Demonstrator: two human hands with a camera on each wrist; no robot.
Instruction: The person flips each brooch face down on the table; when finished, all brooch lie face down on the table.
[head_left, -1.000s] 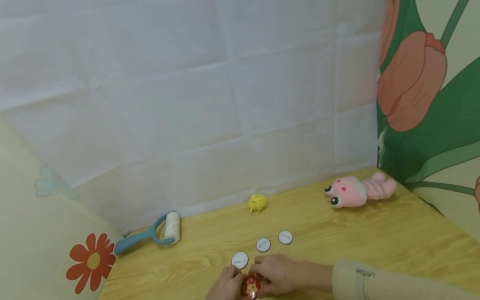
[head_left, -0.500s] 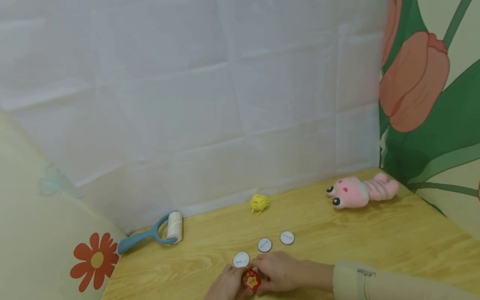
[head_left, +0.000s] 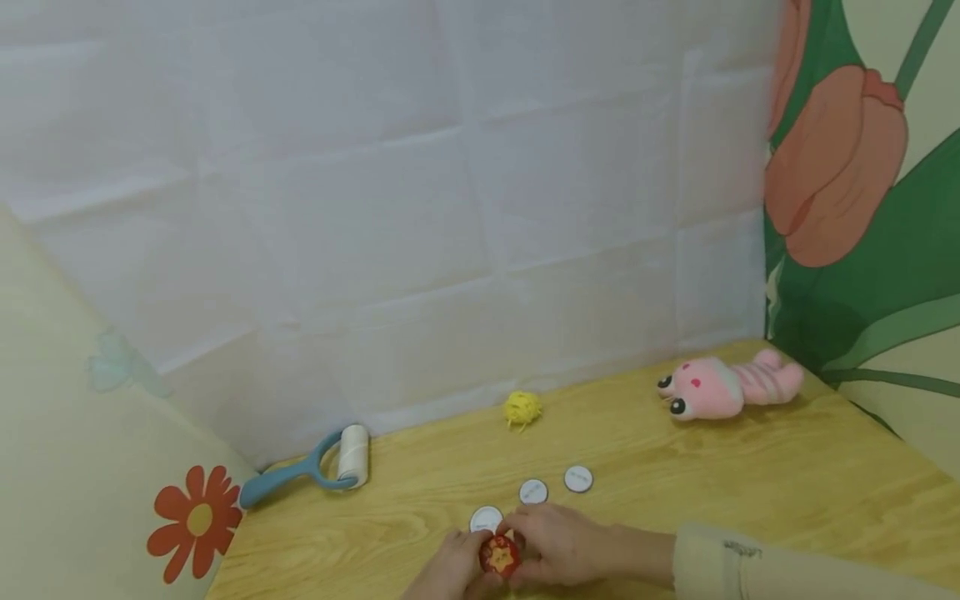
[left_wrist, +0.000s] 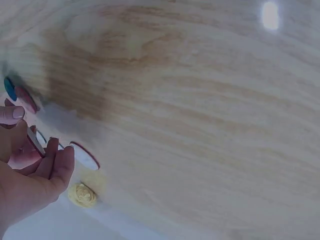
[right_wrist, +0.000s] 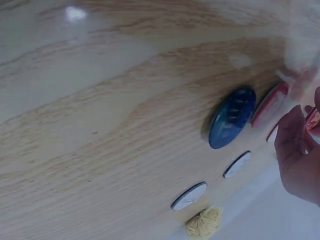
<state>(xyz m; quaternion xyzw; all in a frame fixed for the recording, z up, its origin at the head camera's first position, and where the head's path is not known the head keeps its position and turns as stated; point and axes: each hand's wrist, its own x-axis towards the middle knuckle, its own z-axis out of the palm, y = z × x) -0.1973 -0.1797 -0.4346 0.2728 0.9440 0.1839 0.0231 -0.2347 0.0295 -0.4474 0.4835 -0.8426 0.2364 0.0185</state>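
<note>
A round red disc (head_left: 499,557) with a yellow star on its face is held between my two hands at the bottom of the head view. My left hand (head_left: 452,568) pinches its left side, and the right hand (head_left: 558,546) grips the right edge with curled fingers. Seen edge-on in the left wrist view, the disc (left_wrist: 36,142) has a white side and a red rim. Just beyond the fingertips lies a white disc (head_left: 486,518), partly covered by them. Two more white discs, one nearer (head_left: 533,492) and one farther (head_left: 578,479), lie up and to the right.
A glossy blue disc (right_wrist: 232,117) and a pinkish-red disc (right_wrist: 270,105) lie near the hands on the wooden table (head_left: 390,517). Farther back are a yellow yarn ball (head_left: 522,409), a pink plush toy (head_left: 727,387) and a blue-handled lint roller (head_left: 307,468).
Both hands have moved the red disc slightly away from the body, closer to the nearest white disc. Its star face shows more clearly, and the bright reflection on it is gone.
</note>
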